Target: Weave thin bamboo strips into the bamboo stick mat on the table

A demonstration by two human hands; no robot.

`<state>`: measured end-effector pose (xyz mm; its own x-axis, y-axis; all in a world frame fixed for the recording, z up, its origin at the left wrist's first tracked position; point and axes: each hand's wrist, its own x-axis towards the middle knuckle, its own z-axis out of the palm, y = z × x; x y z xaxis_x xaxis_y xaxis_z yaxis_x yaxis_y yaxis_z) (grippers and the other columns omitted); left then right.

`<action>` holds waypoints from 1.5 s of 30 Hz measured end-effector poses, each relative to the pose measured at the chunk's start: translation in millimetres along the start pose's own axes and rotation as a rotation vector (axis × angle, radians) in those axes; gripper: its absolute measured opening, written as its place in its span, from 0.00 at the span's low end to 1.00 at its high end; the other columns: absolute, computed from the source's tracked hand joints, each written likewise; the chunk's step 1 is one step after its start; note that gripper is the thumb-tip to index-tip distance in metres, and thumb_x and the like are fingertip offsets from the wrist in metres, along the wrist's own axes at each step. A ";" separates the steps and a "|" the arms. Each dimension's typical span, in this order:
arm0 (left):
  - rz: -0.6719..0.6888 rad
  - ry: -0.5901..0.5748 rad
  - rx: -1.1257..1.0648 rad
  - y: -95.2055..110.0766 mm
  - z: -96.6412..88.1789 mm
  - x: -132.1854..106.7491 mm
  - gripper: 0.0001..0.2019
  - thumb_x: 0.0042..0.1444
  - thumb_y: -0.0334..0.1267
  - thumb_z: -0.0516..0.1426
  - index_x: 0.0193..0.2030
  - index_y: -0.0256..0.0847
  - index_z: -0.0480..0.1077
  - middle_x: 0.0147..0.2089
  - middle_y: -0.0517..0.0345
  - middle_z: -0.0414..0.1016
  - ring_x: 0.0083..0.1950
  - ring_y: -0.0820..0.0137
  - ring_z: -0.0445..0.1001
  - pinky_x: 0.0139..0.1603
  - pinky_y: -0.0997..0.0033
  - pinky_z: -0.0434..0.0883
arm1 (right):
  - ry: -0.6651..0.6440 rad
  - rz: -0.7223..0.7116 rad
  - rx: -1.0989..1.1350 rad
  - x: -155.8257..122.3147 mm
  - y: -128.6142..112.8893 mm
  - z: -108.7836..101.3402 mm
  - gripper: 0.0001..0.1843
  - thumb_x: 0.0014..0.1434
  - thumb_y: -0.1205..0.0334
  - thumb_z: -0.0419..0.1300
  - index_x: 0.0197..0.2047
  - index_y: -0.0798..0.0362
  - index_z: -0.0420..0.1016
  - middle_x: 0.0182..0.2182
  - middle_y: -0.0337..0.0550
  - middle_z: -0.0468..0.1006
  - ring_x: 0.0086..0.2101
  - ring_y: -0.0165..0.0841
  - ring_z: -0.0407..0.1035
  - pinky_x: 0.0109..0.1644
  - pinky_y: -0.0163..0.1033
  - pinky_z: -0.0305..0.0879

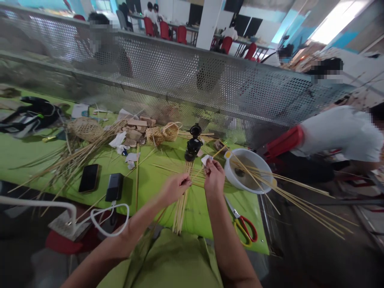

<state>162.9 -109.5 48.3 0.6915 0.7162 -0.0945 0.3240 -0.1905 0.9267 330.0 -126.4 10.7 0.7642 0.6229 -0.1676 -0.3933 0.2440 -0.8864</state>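
My left hand (175,187) is closed over a flat row of thin bamboo strips (181,208) that lies lengthwise on the green table (150,184). My right hand (214,175) pinches a thin strip that runs crosswise over the row. A black camera-like object (193,145) stands on the far end of the strips. Several long strips (294,196) stick out to the right from a white bowl (248,170).
Red-and-yellow scissors (244,227) lie by my right forearm. A phone (89,178) and a power bank (114,187) with a white cable lie left. Small woven baskets (163,134), wood blocks and loose bamboo sit behind. A perforated metal screen (180,76) bounds the table; a person (339,136) bends at right.
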 end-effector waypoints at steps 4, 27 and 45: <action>-0.008 0.005 -0.020 4.2 -7.1 -4.1 0.12 0.60 0.44 0.52 0.26 0.45 0.61 0.22 0.62 0.61 0.26 0.69 0.60 0.28 0.68 0.58 | -0.019 -0.015 0.009 17.5 -8.0 0.2 0.21 0.41 0.52 0.75 0.29 0.51 0.70 0.23 0.32 0.71 0.20 0.22 0.55 0.22 0.32 0.48; -0.103 0.117 -0.189 -8.2 -30.4 -10.3 0.11 0.59 0.45 0.55 0.31 0.42 0.73 0.19 0.64 0.62 0.20 0.73 0.59 0.23 0.72 0.58 | -0.047 0.133 0.195 24.6 -7.8 -6.5 0.18 0.39 0.59 0.78 0.30 0.52 0.75 0.22 0.29 0.75 0.20 0.22 0.63 0.25 0.30 0.62; -0.042 0.137 -0.048 -15.5 -11.9 -6.5 0.11 0.60 0.45 0.52 0.29 0.44 0.65 0.23 0.62 0.62 0.29 0.67 0.64 0.31 0.69 0.60 | -0.137 0.105 0.089 0.8 1.2 21.6 0.20 0.40 0.52 0.77 0.30 0.52 0.75 0.22 0.30 0.72 0.20 0.22 0.60 0.25 0.31 0.59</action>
<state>145.7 -103.2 38.8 0.5824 0.8083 -0.0863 0.3175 -0.1285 0.9395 319.0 -109.6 18.8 0.6422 0.7421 -0.1919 -0.5157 0.2331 -0.8245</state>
